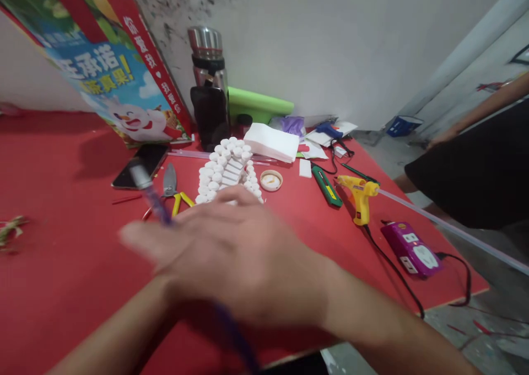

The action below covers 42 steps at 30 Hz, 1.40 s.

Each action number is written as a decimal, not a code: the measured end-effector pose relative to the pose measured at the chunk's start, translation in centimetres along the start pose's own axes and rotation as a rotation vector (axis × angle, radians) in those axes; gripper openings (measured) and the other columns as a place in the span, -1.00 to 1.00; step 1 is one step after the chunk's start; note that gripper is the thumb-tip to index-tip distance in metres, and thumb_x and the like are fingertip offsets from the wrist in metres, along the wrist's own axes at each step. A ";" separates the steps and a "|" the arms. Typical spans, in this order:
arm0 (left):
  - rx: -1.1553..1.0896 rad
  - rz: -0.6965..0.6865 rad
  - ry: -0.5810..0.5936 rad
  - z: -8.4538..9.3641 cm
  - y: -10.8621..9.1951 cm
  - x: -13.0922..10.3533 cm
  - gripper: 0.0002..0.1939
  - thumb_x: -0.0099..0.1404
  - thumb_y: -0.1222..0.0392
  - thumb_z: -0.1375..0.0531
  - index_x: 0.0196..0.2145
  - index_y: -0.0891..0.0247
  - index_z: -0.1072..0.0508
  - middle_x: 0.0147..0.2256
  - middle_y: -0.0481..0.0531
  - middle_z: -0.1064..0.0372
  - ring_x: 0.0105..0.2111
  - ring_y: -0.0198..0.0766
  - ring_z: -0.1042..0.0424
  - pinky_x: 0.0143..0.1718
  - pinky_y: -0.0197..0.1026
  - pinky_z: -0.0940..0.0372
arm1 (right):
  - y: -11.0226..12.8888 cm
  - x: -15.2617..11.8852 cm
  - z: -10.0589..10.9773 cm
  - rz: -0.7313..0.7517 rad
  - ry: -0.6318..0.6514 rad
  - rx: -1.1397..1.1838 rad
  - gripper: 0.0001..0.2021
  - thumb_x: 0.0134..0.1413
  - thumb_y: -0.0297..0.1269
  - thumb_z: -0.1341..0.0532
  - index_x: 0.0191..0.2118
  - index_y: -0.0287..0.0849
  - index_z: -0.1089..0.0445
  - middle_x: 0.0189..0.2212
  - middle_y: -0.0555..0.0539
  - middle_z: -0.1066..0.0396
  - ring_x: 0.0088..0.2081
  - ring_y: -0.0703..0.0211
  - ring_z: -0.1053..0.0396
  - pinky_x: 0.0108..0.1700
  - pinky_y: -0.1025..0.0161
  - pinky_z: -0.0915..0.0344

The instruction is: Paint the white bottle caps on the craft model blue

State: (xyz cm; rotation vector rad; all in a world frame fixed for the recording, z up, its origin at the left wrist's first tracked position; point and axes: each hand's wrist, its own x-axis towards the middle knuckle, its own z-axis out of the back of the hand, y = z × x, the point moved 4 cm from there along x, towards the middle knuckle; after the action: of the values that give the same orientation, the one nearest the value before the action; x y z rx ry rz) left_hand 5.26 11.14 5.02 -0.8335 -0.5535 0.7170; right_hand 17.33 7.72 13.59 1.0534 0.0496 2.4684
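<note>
My right hand (256,259) reaches in from the lower right and lies across my left hand (177,253), both smeared by motion. Between the overlapping hands runs a slim purple stick (163,207) with a whitish upper end; its lower part comes out below them, blurred. Most of the left hand's fingers are hidden, and the grip on the stick is not sharp. Just beyond the hands stands a small white model (217,168) built of rounded, pebble-like pieces, with flat white steps; the right hand covers its lower part. Yellow-handled cutters (176,201) lie left of it.
A yellow glue gun (360,196) with a long clear stick, a green utility knife (326,186) and a purple power socket (411,249) lie on the right. A phone (138,166), bottle (209,82) and printed carton (111,71) stand or lie behind. Another person's arm (483,113) shows at right.
</note>
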 end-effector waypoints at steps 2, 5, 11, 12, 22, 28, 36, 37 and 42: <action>-0.010 0.000 -0.028 0.3 0.0 0.0 -0.47 0.41 -0.22 -0.50 0.20 0.06 -0.65 0.02 0.08 -0.69 0.14 0.26 -0.68 0.14 0.26 -0.60 | -2.6 -1.4 1.5 -0.010 -0.181 0.046 -0.63 0.74 -0.37 -0.07 0.29 -0.20 -0.62 0.15 -0.13 -0.79 0.13 0.16 -0.72 0.27 0.12 -0.58; -0.028 -0.045 -0.076 0.9 -0.2 0.1 -0.30 0.23 -0.22 -0.66 0.18 0.15 -0.63 0.10 0.17 -0.68 0.11 0.16 -0.68 0.17 0.12 -0.60 | -6.4 -4.0 3.6 -0.328 -0.464 0.134 -0.76 0.67 -0.21 -0.28 0.22 -0.02 -0.68 -0.02 -0.07 -0.81 -0.08 0.10 -0.74 0.07 0.08 -0.65; 0.040 -0.182 -0.201 1.5 -0.3 0.1 -0.41 0.29 0.16 -0.61 0.21 0.09 -0.57 0.13 0.11 -0.66 0.13 0.05 -0.64 0.20 0.07 -0.51 | -8.3 -6.3 6.2 -0.715 -0.818 0.460 -0.51 0.61 0.20 -0.28 -0.22 -0.05 -0.72 -0.56 0.03 -0.50 -0.60 0.23 -0.37 -0.58 0.24 -0.25; 0.063 -0.199 -0.217 1.5 -0.3 0.1 -0.41 0.29 0.19 -0.59 0.22 0.08 -0.56 0.13 0.10 -0.65 0.12 0.04 -0.63 0.20 0.07 -0.49 | -8.3 -6.3 6.7 -0.724 -0.873 0.475 -0.48 0.60 0.22 -0.29 -0.29 -0.05 -0.70 -0.63 0.05 -0.41 -0.65 0.25 -0.27 -0.63 0.24 -0.15; 0.175 -0.236 -0.230 2.2 -1.1 0.4 -0.46 0.32 0.29 -0.48 0.22 0.12 -0.53 0.12 0.15 -0.59 0.12 0.04 -0.59 0.20 0.08 -0.49 | -5.1 -6.2 5.5 -0.650 -0.704 0.557 -0.56 0.65 0.01 -0.32 -0.35 -0.05 -0.62 -0.63 0.06 -0.41 -0.70 0.29 -0.31 -0.73 0.27 -0.01; 0.121 -0.222 -0.198 1.7 -0.4 0.3 -0.46 0.42 0.26 -0.45 0.29 0.10 -0.49 0.18 0.17 -0.54 0.18 0.04 -0.60 0.24 0.09 -0.52 | -5.5 -5.7 4.9 -0.702 -0.538 0.499 -0.53 0.57 0.13 -0.38 -0.35 -0.07 -0.54 -0.67 0.12 -0.38 -0.73 0.34 -0.27 -0.72 0.34 -0.07; 0.081 -0.241 -0.223 1.8 0.1 0.3 -0.44 0.44 0.25 -0.47 0.32 0.09 -0.47 0.21 0.20 -0.52 0.21 0.05 -0.59 0.26 0.10 -0.53 | -5.8 -5.7 5.6 -0.694 -0.408 0.494 -0.62 0.59 0.03 -0.39 -0.30 -0.06 -0.51 -0.65 0.13 -0.48 -0.73 0.33 -0.30 -0.69 0.34 -0.14; 0.079 -0.238 -0.226 1.8 0.1 0.3 -0.44 0.44 0.25 -0.47 0.32 0.09 -0.47 0.21 0.21 -0.53 0.21 0.06 -0.59 0.27 0.11 -0.53 | -5.7 -5.6 5.5 -0.670 -0.403 0.459 -0.62 0.60 0.01 -0.38 -0.31 -0.06 -0.52 -0.64 0.12 -0.48 -0.71 0.33 -0.32 -0.67 0.33 -0.18; 0.069 -0.251 -0.224 1.7 0.2 0.3 -0.45 0.45 0.25 -0.47 0.31 0.09 -0.48 0.20 0.18 -0.53 0.21 0.01 -0.59 0.27 0.05 -0.51 | -5.5 -5.4 4.8 -0.601 -0.405 0.364 -0.63 0.62 -0.07 -0.36 -0.32 -0.05 -0.55 -0.60 0.14 -0.48 -0.68 0.37 -0.30 -0.58 0.36 -0.28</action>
State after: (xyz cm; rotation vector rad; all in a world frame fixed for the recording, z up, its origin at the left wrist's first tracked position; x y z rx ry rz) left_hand 4.23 12.23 5.90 -0.6094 -0.8148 0.5976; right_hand 26.13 9.70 12.20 1.4190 0.6111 1.7108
